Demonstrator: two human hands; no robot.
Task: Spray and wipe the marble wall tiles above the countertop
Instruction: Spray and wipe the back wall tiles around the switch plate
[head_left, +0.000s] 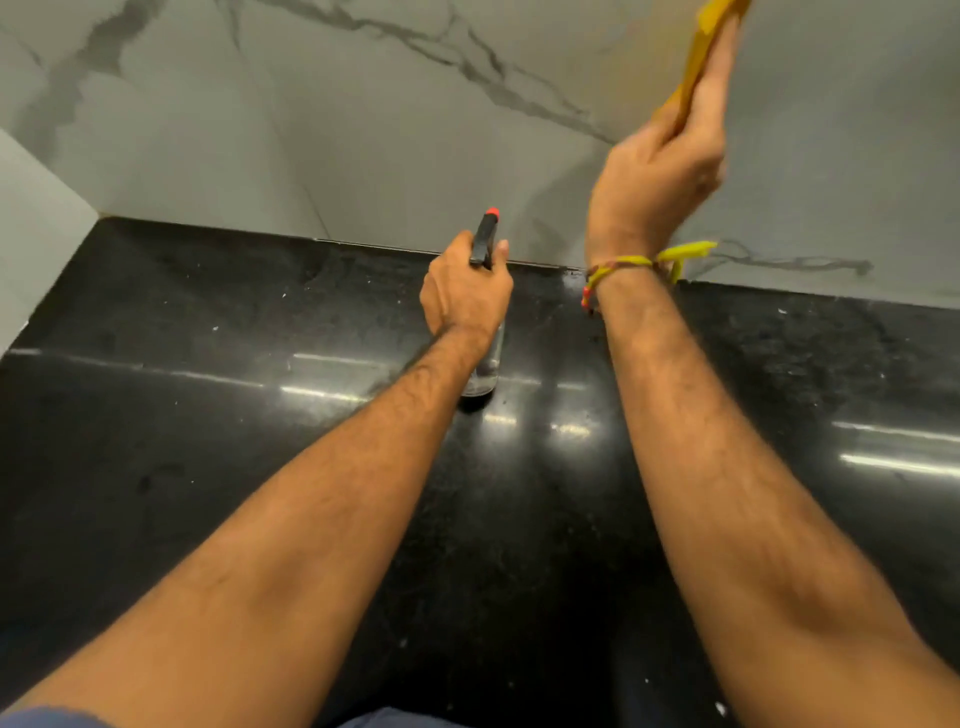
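Note:
My left hand (465, 291) grips a clear spray bottle (487, 364) with a black head and a red nozzle tip, which stands on the black countertop (208, 441) close to the wall. My right hand (660, 176) is raised and presses a yellow cloth (696, 67) flat against the grey-veined marble wall tiles (363, 130), fingers stretched out over the cloth. The cloth's upper end runs out of the top of the view. A yellow and red thread band circles my right wrist.
The glossy black countertop runs the full width and meets the marble wall along a seam at the back. A pale side wall (36, 234) closes off the left end. Small white specks dot the counter.

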